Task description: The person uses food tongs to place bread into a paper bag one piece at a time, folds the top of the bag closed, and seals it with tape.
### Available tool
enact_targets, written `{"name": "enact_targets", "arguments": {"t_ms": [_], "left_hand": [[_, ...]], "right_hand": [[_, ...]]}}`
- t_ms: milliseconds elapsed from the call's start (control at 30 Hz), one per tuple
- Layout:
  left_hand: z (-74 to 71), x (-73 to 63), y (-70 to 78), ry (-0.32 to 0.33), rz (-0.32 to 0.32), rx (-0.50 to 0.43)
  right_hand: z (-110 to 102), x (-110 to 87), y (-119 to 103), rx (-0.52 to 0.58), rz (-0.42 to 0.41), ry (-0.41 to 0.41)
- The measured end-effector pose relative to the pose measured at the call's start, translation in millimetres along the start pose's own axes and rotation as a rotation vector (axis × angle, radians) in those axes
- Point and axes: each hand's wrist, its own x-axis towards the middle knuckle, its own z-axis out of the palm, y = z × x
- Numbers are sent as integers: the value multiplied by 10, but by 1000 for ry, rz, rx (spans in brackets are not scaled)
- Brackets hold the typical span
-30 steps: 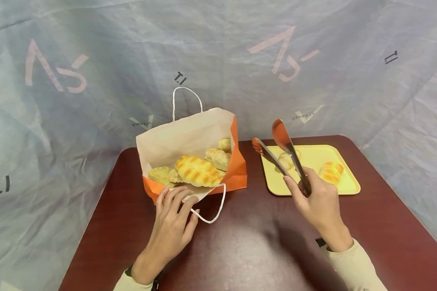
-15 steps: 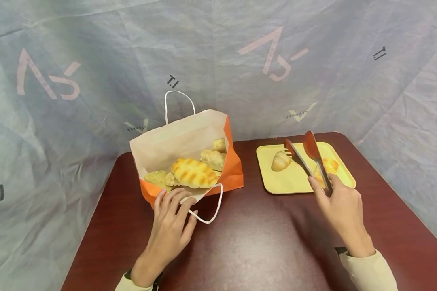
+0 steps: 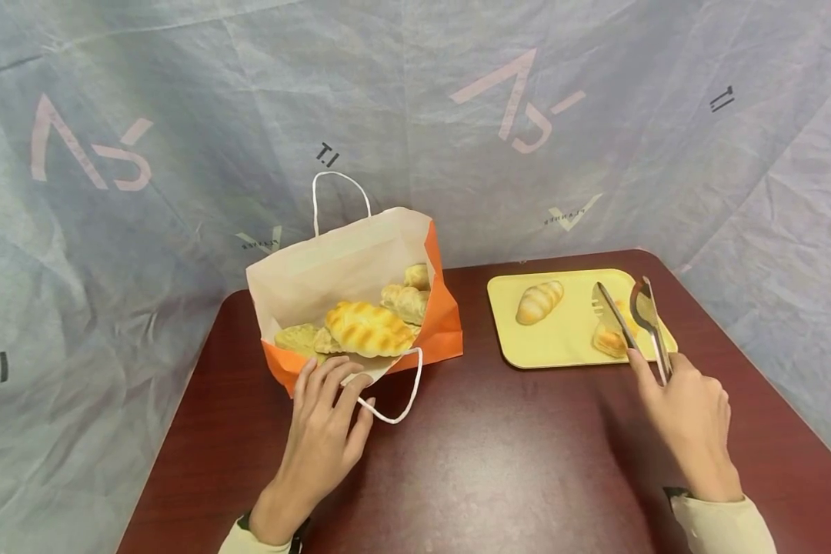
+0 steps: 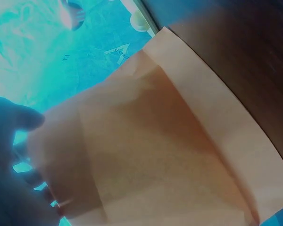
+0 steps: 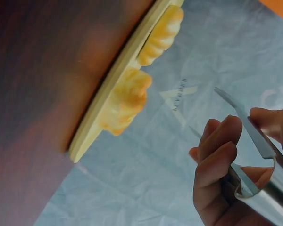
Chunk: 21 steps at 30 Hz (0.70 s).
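An orange paper bag with a pale inside and white cord handles stands at centre left, its mouth tilted forward. My left hand grips its near rim, fingers over the edge and thumb on the outer side; the left wrist view shows the bag large beside the thumb. A golden ridged bread lies on top of several others inside. My right hand holds metal tongs, arms spread, over the right part of a yellow tray. Beneath them sits a golden bread roll, partly hidden by one arm.
Another striped bread roll lies on the tray's left part. The dark red table spreads in front of the bag and tray. A grey sheet hangs right behind the table's far edge.
My right hand has carried the tongs rightward and lower, from above the tray's left side to its right-hand roll. The left hand stays at the bag's rim.
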Motion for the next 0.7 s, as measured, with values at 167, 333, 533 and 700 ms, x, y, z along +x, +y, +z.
{"name": "enact_targets", "arguments": {"t_ms": [167,333,533,700], "left_hand": [[5,-2,-2,-12,-2,-4],[8,-5,2,-21,-4,-6],[11,-6,8,-20,-10,-1],[13,-2,6,-15,-8,1]], "right_hand": [[10,-16,85,-19,65,-63],[38,-32,149,-38,115,-120],[89,-29,185,-75,161,-153],[122,-7,184,-90,170,-202]]}}
